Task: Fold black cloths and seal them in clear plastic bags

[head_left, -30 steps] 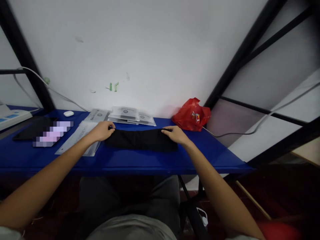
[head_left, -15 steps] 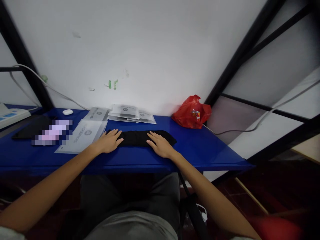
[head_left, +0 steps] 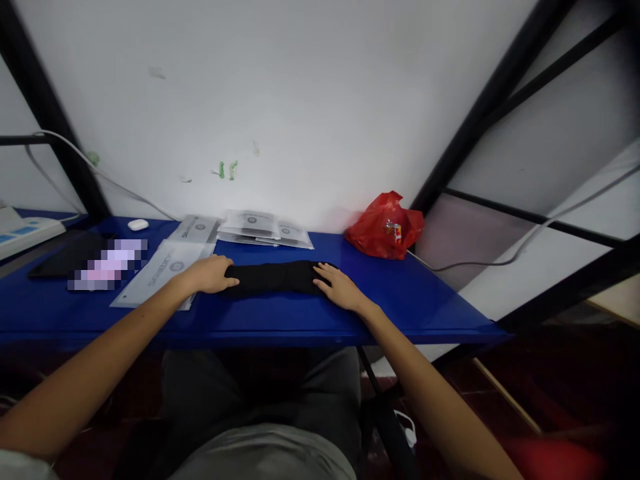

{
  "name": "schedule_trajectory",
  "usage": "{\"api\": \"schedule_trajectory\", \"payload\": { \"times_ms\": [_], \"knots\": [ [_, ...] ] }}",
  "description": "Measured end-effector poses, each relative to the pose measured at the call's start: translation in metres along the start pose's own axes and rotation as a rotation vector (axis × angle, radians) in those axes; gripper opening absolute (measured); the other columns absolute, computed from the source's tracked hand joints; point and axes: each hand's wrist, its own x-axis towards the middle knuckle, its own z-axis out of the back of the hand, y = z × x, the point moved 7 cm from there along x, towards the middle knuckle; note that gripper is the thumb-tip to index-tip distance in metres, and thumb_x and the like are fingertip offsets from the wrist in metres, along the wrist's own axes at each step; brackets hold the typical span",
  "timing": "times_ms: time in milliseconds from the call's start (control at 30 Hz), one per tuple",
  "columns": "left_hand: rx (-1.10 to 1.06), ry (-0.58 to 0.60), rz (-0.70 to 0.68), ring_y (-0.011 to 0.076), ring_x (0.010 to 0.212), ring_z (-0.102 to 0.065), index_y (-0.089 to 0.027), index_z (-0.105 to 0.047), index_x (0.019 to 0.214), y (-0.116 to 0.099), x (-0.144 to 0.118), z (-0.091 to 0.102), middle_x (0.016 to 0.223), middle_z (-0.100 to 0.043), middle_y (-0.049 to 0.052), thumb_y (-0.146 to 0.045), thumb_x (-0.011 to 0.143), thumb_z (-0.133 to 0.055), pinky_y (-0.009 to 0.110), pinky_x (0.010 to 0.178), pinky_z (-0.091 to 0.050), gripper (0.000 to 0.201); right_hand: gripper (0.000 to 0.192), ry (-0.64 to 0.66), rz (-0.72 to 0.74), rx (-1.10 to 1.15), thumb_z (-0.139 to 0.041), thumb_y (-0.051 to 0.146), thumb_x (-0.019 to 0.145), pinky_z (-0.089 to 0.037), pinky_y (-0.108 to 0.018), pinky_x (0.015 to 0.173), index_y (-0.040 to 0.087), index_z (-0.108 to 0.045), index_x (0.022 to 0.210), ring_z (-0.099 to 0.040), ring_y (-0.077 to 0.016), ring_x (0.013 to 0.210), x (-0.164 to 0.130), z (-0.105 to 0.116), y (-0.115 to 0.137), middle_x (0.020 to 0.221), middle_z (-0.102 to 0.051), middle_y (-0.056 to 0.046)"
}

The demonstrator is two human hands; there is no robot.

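Note:
A black folded cloth (head_left: 273,277) lies as a long flat strip across the blue table before me. At its left end rests my left hand (head_left: 210,273), open, the thumb on the near side and apart from the fingers, which bend over the end. My right hand (head_left: 341,288) lies open on the other end, palm down, its fingers reaching onto the fabric. Part of the cloth's right end is hidden beneath that hand. Printed translucent zip bags (head_left: 173,267) lie just left of my left hand.
More flat bags (head_left: 250,223) are stacked by the wall behind the cloth. A red plastic bag (head_left: 385,227) sits at the back right of the blue table (head_left: 410,307). To the left are a white earbud case (head_left: 137,225), a dark flat device (head_left: 65,257) and a power strip (head_left: 30,235).
My left hand has slid slightly left, its fingers now bent at the cloth's end. The right hand has moved right to the other end, whose pointed tip no longer shows.

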Motion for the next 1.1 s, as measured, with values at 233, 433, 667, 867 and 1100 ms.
{"api": "schedule_trajectory", "payload": {
  "times_ms": [233,433,667,867,1100],
  "knots": [
    [-0.235,0.196,0.087,0.0277,0.088,-0.062,-0.015,-0.065,0.093,-0.005,-0.006,0.004,0.098,-0.068,0.011,-0.056,0.061,-0.064,0.03,0.068,-0.044,0.052,0.048,-0.014,-0.009,0.104,-0.049,0.038,0.087,-0.028,-0.046,0.111,0.017,-0.05,0.13,-0.034,-0.0249,0.134,0.002,0.007,-0.024,0.14,-0.044,-0.011],
    [-0.429,0.175,0.046,0.0218,0.07,-0.061,-0.019,-0.06,0.073,-0.014,-0.016,0.001,0.076,-0.066,0.005,-0.046,0.065,-0.061,0.028,0.057,-0.04,0.028,0.046,-0.026,-0.014,0.099,-0.051,0.036,0.086,-0.032,-0.047,0.108,0.018,-0.053,0.128,-0.038,-0.0259,0.131,-0.001,0.012,-0.031,0.137,-0.047,-0.012],
    [-0.37,-0.106,0.177,0.022,0.07,-0.061,-0.016,-0.059,0.087,0.02,-0.016,0.021,0.076,-0.066,0.008,-0.032,0.071,-0.053,0.029,0.059,-0.042,0.023,0.044,-0.095,0.017,-0.017,-0.052,0.043,0.086,-0.039,-0.052,0.101,0.015,-0.059,0.119,-0.051,-0.0309,0.119,-0.012,0.021,0.012,0.127,-0.056,-0.015],
    [-0.145,-0.353,0.347,0.0263,0.083,-0.063,-0.015,-0.062,0.108,0.049,-0.022,0.067,0.087,-0.068,0.009,-0.032,0.071,-0.054,0.03,0.068,-0.045,0.041,0.04,-0.187,0.114,0.187,-0.045,0.043,0.09,-0.042,-0.045,0.1,0.019,-0.058,0.119,-0.055,-0.0252,0.114,-0.018,0.031,0.05,0.121,-0.061,-0.01],
    [-0.138,-0.298,0.306,0.027,0.09,-0.063,-0.012,-0.064,0.111,0.026,-0.018,0.072,0.1,-0.068,0.013,-0.031,0.072,-0.055,0.03,0.074,-0.047,0.044,0.034,-0.3,0.153,0.34,-0.05,0.036,0.088,-0.043,-0.044,0.1,0.021,-0.06,0.116,-0.057,-0.0224,0.112,-0.027,0.031,0.049,0.12,-0.062,-0.009]
  ]
}}
